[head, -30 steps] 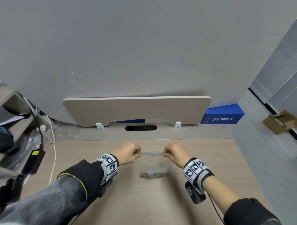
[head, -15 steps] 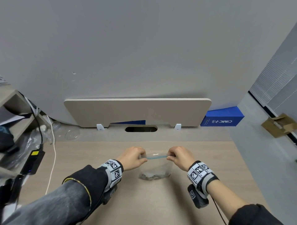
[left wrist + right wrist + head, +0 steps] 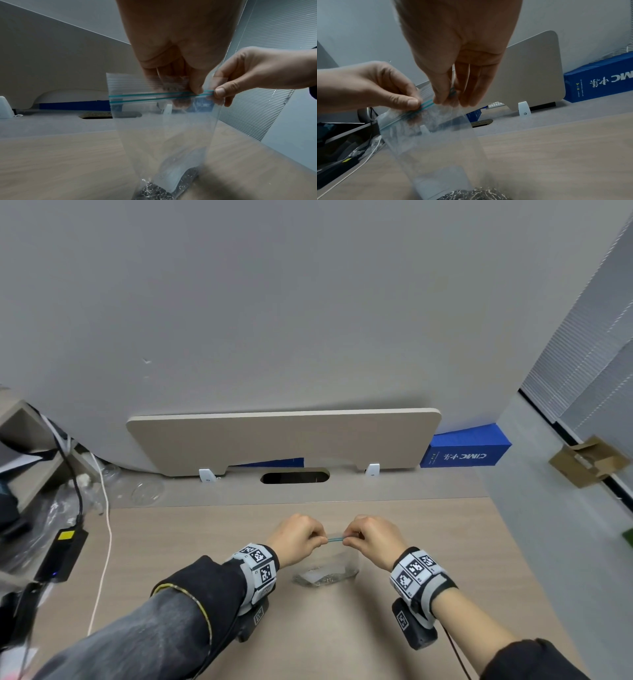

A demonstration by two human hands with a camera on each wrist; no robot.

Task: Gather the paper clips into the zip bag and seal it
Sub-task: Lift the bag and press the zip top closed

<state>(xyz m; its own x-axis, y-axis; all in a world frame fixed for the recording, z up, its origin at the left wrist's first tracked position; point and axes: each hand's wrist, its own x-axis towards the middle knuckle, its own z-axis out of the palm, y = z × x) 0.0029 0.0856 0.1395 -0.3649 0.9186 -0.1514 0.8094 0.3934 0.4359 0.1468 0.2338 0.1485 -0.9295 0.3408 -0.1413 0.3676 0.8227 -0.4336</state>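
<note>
A clear zip bag point(image 3: 337, 564) stands upright on the wooden desk point(image 3: 191, 542), a heap of metal paper clips point(image 3: 322, 579) in its bottom. My left hand point(image 3: 298, 539) and right hand point(image 3: 371, 537) both pinch the bag's green zip strip point(image 3: 335, 540) at the top, close together, with a short stretch of strip showing between them. In the left wrist view my left hand point(image 3: 190, 90) pinches the strip point(image 3: 150, 97) right beside the right hand's thumb point(image 3: 220, 92). The right wrist view has my right hand point(image 3: 448, 100) pinching the top of the bag point(image 3: 433, 142) above the clips point(image 3: 474, 194).
A beige divider panel point(image 3: 284, 440) stands at the desk's back, with a cable slot point(image 3: 294, 477) before it. A blue box point(image 3: 466, 450) lies at the back right. Cables and a black power brick point(image 3: 63, 554) sit at the left edge. A cardboard box point(image 3: 589, 462) is on the floor, right.
My hands have slid toward each other along the zip strip; the gap between them has shrunk to a short stretch. The bag still stands on the desk.
</note>
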